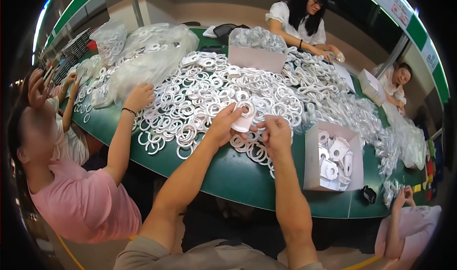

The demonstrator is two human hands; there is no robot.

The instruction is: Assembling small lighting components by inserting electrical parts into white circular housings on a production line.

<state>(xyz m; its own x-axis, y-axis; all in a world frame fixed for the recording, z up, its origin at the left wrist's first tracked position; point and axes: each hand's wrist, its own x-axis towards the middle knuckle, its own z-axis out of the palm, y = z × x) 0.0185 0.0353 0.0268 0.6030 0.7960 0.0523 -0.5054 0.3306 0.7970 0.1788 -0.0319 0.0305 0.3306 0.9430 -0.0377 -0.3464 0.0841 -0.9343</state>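
Observation:
My left hand [223,126] grips a white plastic piece [243,121] with a round ring-shaped head and a flat body, held upright above the green table. Close by its right side, my right hand [277,133] is closed, fingers curled together near the piece's lower edge. Whatever lies between those fingertips, if anything, is too small to make out. Behind and below both hands spreads a large heap of white rings [190,105]. To the right of my right hand, an open white box [312,158] holds several white plastic pieces with round holes.
A box [254,62] of clear-wrapped items stands at the back, beside coiled white cables [312,75]. Clear packets [345,113] cover the right side. Large plastic bags [147,70] lie back left. A small black object [368,194] sits near the front edge. Co-workers reach in from several sides.

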